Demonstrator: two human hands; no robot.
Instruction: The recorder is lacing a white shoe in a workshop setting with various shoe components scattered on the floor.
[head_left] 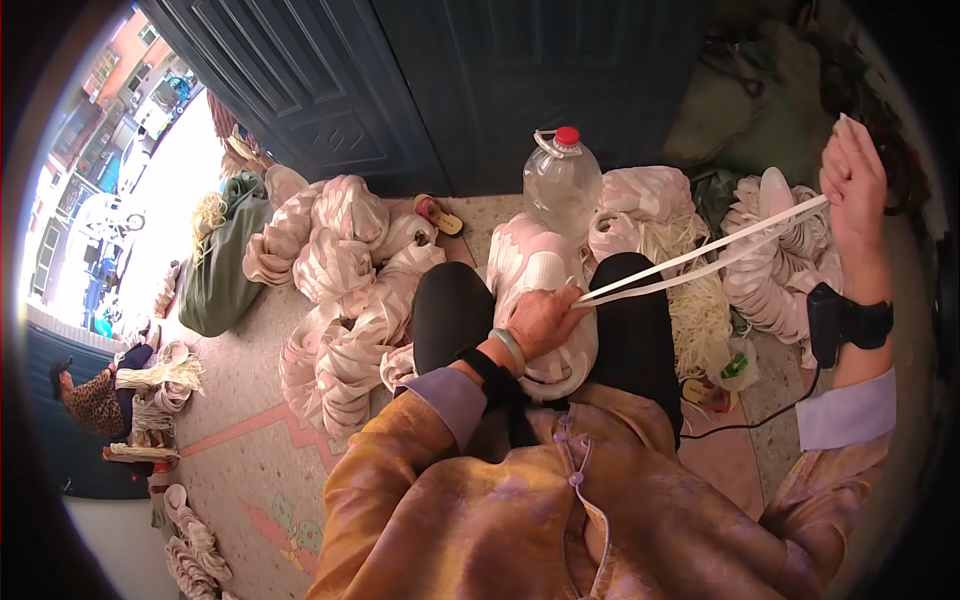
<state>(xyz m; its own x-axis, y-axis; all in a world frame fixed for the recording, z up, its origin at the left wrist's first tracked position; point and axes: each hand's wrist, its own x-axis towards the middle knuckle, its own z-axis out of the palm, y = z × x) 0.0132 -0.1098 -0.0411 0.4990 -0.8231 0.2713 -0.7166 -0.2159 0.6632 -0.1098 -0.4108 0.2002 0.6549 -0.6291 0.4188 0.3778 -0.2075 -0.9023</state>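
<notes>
Between my knees stands a thick bundle of pale pink-white curved pieces (530, 258), nested against one another; what they are I cannot tell. My left hand (545, 320) is closed at the bundle's right side, its fingertips pinching the near end of two narrow white strips (700, 257). The strips stretch up to the right, one pulled straight and the other slightly slack. At their far end, my right hand (853, 185) is raised well out to the right, fingers closed round them, with a short end poking out above.
Beyond the bundle stands a clear plastic jug (562, 180) with a red cap. Similar pale bundles (345, 270) lie left, others (785, 250) right, beside loose cream strips (700, 325). A green sack (225, 260) leans farther left. Another person (95, 400) sits at the far left.
</notes>
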